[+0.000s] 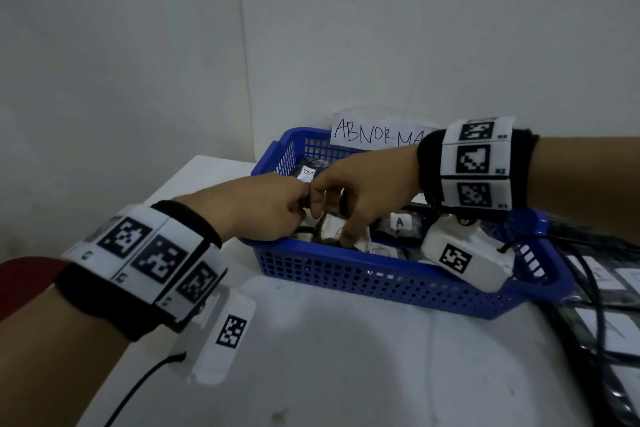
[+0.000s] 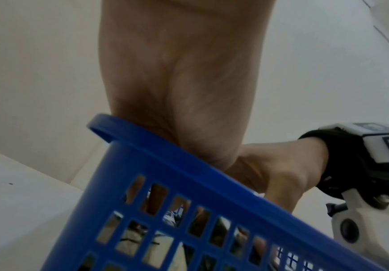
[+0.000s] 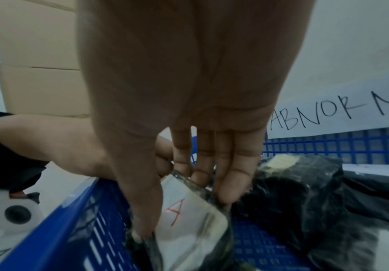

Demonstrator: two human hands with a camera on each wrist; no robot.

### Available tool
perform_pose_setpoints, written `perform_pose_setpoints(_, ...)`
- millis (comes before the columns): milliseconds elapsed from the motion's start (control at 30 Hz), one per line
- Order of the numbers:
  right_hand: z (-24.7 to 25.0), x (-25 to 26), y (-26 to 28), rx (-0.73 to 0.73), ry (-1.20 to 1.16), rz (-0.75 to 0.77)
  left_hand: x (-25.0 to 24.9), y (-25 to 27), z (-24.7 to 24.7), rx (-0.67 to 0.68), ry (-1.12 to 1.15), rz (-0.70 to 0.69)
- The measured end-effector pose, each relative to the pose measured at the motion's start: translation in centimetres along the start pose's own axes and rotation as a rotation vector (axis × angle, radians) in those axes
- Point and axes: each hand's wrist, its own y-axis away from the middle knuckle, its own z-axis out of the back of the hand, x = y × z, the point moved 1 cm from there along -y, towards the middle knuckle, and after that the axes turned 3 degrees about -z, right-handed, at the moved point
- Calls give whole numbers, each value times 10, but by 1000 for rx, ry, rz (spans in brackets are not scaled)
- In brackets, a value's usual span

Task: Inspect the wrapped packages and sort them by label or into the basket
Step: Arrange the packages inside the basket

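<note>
A blue mesh basket point(image 1: 346, 274) stands on the white table under a paper sign reading "ABNORMA" point(image 1: 374, 135). Both hands reach into its near left corner. My right hand point(image 3: 184, 210) pinches a dark wrapped package point(image 3: 195, 243) between thumb and fingers; its white label shows a red "A" point(image 3: 174, 210). My left hand point(image 1: 294, 218) has its fingers curled at the same package's upper edge, beside the right fingers. In the left wrist view the basket wall point(image 2: 165, 155) hides the left fingertips. Other dark wrapped packages point(image 3: 293, 192) lie inside the basket, one labelled "A" point(image 1: 400, 222).
More wrapped packages with white labels point(image 1: 609, 322) lie on the table right of the basket, with black cables across them. The white wall stands close behind the basket. A cardboard box point(image 3: 37, 64) is off to the left.
</note>
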Motion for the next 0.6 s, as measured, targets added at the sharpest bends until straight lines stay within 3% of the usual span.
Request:
perform_pose_setpoints(167,-9,-4,-5,148,-42,-33,4,-2,-1,27,40,3)
perform_pose_setpoints(367,-8,-2,-7,177,-34,-35,5,-4,-5,-7,47,-22)
perform_pose_setpoints(600,1,-10,2,151,35,-159,9,-5,-9,-53,76,-39)
